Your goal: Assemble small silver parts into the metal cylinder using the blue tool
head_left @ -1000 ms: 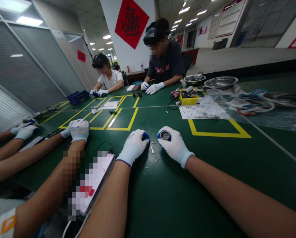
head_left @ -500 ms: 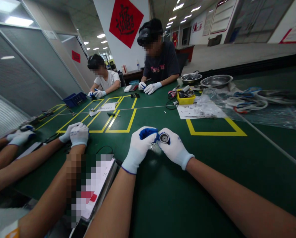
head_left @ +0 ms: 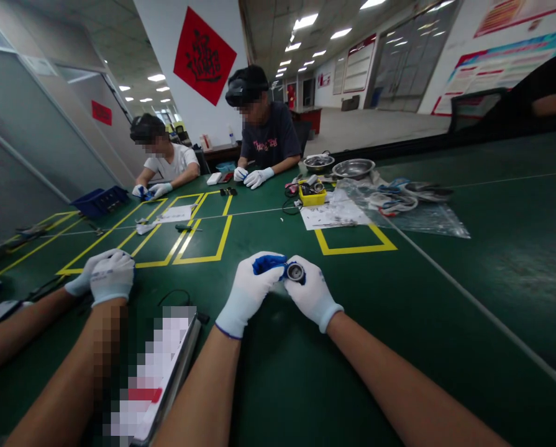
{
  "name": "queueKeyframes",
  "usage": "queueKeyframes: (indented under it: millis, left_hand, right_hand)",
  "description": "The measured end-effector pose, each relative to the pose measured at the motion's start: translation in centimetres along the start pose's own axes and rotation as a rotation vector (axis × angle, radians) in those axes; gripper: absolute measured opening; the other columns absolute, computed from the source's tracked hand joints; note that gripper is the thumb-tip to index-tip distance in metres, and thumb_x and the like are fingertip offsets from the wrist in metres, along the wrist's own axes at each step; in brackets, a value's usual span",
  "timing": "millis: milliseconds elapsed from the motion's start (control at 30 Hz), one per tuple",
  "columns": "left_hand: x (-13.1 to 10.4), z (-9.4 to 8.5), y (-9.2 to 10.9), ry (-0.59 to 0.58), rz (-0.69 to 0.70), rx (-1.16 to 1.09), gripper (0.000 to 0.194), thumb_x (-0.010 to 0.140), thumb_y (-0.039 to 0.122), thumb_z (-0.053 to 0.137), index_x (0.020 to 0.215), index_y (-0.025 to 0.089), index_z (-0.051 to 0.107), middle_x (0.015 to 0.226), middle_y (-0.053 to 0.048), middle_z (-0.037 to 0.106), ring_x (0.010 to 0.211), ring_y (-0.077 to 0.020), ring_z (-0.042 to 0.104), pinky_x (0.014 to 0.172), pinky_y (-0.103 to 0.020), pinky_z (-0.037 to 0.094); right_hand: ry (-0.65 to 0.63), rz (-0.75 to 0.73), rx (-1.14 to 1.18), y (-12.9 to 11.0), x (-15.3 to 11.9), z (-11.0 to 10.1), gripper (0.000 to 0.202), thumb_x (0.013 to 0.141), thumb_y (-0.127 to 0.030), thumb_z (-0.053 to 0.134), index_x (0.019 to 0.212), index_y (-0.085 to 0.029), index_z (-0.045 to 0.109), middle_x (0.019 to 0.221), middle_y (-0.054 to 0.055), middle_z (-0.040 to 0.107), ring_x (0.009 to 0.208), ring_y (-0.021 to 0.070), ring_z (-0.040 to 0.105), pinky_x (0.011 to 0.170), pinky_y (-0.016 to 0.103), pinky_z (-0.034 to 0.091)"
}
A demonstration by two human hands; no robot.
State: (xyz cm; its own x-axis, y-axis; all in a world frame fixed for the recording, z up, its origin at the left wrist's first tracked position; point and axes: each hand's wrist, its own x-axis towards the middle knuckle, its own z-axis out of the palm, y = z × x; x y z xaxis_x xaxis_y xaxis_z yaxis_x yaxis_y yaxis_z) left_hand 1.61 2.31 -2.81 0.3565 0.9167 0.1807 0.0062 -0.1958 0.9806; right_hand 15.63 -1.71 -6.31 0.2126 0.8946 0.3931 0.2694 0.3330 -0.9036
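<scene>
Both my hands wear white gloves with blue palms and meet above the green table (head_left: 278,391). My right hand (head_left: 309,290) is closed around a round metal part (head_left: 296,272), whose ring-shaped open end faces up. Just beside it, my left hand (head_left: 254,287) has its thumb and fingers pressed together near the part's left side. Whatever lies between those fingertips is too small or hidden to name.
A phone-like device (head_left: 166,372) lies left of my left forearm, near a co-worker's gloved hands (head_left: 112,276). Farther off are a yellow bin (head_left: 312,197), plastic bags (head_left: 427,217), metal bowls (head_left: 353,168), a screwdriver (head_left: 184,228) and two seated people.
The view has turned to the right, so the scene sits farther left. My hands remain together with the metal part in my right hand. Small bits seen below my fingers before no longer show.
</scene>
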Motion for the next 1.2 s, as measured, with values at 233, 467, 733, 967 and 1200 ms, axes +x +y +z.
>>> queueKeyframes:
  millis: [233,467,733,967,1200]
  left_hand:
    - [-1.3,1.2,1.5,-0.054,0.157,0.188,0.01,0.079,0.021,0.076,0.088,0.017,0.078,0.098,-0.007,0.072,0.095,-0.0222,0.07,0.091,-0.035,0.057]
    - [-2.0,0.7,2.1,-0.098,0.214,0.36,0.005,0.081,0.02,0.076,0.084,0.02,0.08,0.097,-0.004,0.067,0.092,-0.0195,0.067,0.086,-0.031,0.055]
    - [-2.0,0.3,2.5,-0.117,0.221,0.451,0.011,0.082,0.016,0.075,0.088,0.022,0.082,0.095,-0.003,0.068,0.091,-0.0191,0.067,0.084,-0.031,0.055]
    - [-1.9,0.2,2.7,-0.128,0.173,0.441,0.01,0.083,0.016,0.073,0.085,0.02,0.082,0.092,-0.004,0.067,0.089,-0.0187,0.066,0.083,-0.03,0.053]
    - [-1.9,0.5,3.5,-0.146,0.012,0.525,0.007,0.079,0.016,0.075,0.074,0.017,0.078,0.085,-0.003,0.067,0.083,-0.0182,0.066,0.078,-0.031,0.052]
  right_hand:
    - [-0.015,-0.001,-0.011,-0.2,-0.8,-1.0,0.005,0.075,-0.025,0.059,0.073,-0.023,0.056,0.071,-0.001,0.062,0.07,0.019,0.059,0.066,0.031,0.047]
    - [-0.138,-0.058,-0.127,-0.5,-0.7,-1.5,0.008,0.076,-0.023,0.062,0.073,-0.023,0.054,0.073,-0.001,0.061,0.07,0.0181,0.058,0.066,0.03,0.045]
    - [-0.204,-0.053,-0.094,-0.5,0.2,-1.0,0.013,0.077,-0.025,0.062,0.071,-0.023,0.05,0.072,-0.001,0.059,0.07,0.0177,0.057,0.066,0.03,0.043]
    - [-0.203,-0.097,-0.114,-0.5,0.3,-0.9,0.014,0.077,-0.03,0.06,0.07,-0.024,0.049,0.069,-0.002,0.055,0.066,0.0175,0.054,0.062,0.031,0.04]
    - [-0.195,-0.144,-0.236,-0.1,0.3,-0.8,0.019,0.076,-0.024,0.061,0.067,-0.024,0.044,0.068,-0.002,0.051,0.063,0.0153,0.05,0.059,0.028,0.036]
